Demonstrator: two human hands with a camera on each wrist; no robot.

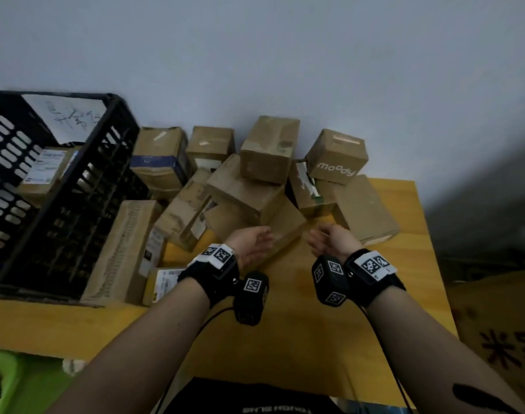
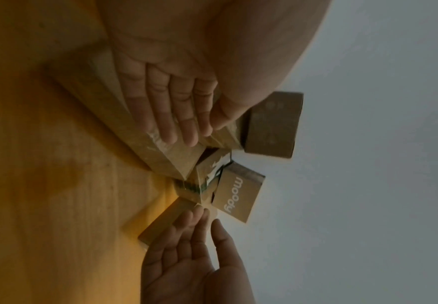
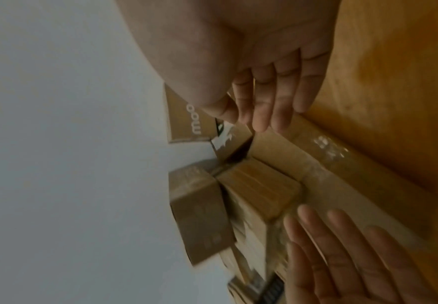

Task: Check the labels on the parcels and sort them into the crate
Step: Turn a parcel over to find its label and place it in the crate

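A pile of brown cardboard parcels lies on the yellow table, with a "moody" box at the back right. The black slotted crate stands at the left and holds a labelled parcel. My left hand and right hand are open, palms facing each other, on either side of the low front parcel. In the left wrist view my straight left fingers lie along that parcel. The right fingers hover just before its end; neither hand grips anything.
A long box and a small labelled parcel lie beside the crate. A white handwritten sheet leans inside the crate. The yellow table ends at the right near a printed carton. A grey wall stands behind the pile.
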